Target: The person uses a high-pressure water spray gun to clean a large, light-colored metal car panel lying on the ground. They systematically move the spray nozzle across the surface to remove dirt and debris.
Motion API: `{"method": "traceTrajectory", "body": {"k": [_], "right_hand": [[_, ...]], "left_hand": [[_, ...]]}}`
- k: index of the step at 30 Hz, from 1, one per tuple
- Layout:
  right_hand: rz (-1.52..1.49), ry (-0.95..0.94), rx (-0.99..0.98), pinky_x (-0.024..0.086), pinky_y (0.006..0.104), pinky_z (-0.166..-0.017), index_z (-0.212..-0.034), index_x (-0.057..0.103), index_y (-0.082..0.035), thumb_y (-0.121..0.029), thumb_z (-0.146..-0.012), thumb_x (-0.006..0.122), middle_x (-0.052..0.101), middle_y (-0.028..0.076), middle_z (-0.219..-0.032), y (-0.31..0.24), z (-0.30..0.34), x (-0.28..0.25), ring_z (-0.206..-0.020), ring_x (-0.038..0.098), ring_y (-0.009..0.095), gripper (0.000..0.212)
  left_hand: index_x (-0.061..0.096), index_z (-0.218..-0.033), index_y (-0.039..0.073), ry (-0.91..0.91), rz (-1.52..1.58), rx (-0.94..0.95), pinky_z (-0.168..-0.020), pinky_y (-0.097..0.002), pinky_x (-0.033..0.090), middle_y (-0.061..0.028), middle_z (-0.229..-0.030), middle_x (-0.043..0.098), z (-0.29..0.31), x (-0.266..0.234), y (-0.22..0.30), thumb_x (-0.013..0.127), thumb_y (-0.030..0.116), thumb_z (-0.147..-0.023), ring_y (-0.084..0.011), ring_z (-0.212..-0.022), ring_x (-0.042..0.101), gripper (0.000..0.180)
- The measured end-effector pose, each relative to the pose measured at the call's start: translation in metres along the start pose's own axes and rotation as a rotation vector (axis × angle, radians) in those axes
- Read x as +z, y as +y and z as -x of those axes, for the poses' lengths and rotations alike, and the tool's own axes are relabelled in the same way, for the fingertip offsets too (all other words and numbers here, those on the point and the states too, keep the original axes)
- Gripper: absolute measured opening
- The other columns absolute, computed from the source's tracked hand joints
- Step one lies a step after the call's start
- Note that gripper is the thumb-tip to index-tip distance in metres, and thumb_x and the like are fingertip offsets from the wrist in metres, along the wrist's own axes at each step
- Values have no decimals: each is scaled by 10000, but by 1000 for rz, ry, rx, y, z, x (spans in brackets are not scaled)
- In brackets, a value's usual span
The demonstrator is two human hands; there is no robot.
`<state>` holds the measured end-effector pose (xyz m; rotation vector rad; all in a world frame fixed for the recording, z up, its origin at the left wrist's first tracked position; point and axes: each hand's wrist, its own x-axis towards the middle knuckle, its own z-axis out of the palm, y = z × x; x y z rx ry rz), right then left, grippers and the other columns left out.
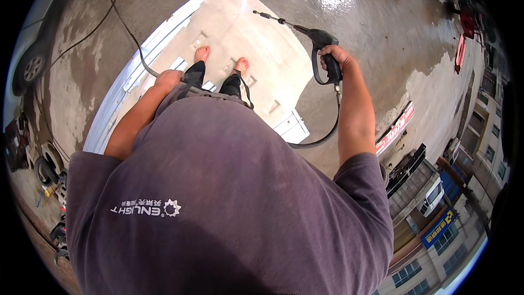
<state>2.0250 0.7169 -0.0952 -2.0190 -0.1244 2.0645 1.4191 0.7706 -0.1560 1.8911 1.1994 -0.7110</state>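
Note:
A black pressure-washer gun (323,38) is gripped by the handle in my right hand (335,55). Its thin lance points up and to the left, over a large cream moulded panel (262,38). From the base of the handle a black hose (334,123) loops down and back behind my body. My left hand (168,80) is closed around a length of dark hose (143,61) at my waist on the left. My bare feet (242,65) stand on the panel, which has several small recesses and pale bluish-white strips along its edge.
Wet concrete (376,33) surrounds the panel. The hose trails across it toward a parked car's wheel (33,68) at the left. Old tyres (50,158) and clutter lie at the lower left. On the right are a red-and-white sign (396,128) and a white truck (431,196).

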Motion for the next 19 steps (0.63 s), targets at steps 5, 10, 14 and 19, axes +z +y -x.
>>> {"method": "traceTrajectory", "body": {"k": [5, 10, 14, 19], "right_hand": [[51, 176, 196, 505, 396, -464, -721, 562, -27, -159, -761, 646, 584, 154, -556, 51, -1, -18, -443, 579, 278, 162], [70, 289, 260, 498, 391, -456, -719, 545, -35, -156, -753, 637, 565, 144, -563, 66, 7, -17, -442, 567, 271, 156], [39, 205, 215, 494, 380, -460, -742, 548, -42, -141, -741, 644, 561, 137, -569, 50, 4, -13, -454, 565, 263, 138], [-4, 14, 7, 501, 368, -484, -818, 565, -64, -161, -743, 657, 588, 138, -629, 13, -7, 6, -500, 583, 268, 153]], "left_hand": [[696, -959, 103, -13, -37, 26, -822, -439, 494, -203, -1020, 673, -1, 2, 6, 583, 197, -785, -375, -975, 636, 228], [698, -953, 100, -42, -46, 3, -824, -439, 495, -200, -1020, 676, 8, -3, 9, 580, 195, -789, -368, -981, 640, 223], [699, -947, 103, -12, -21, 1, -824, -436, 497, -191, -1021, 681, 12, 2, 1, 583, 207, -795, -362, -984, 643, 218], [705, -986, 117, -23, -13, -5, -847, -426, 498, -186, -1051, 680, 15, -1, -5, 589, 230, -805, -355, -1008, 642, 243]]}}
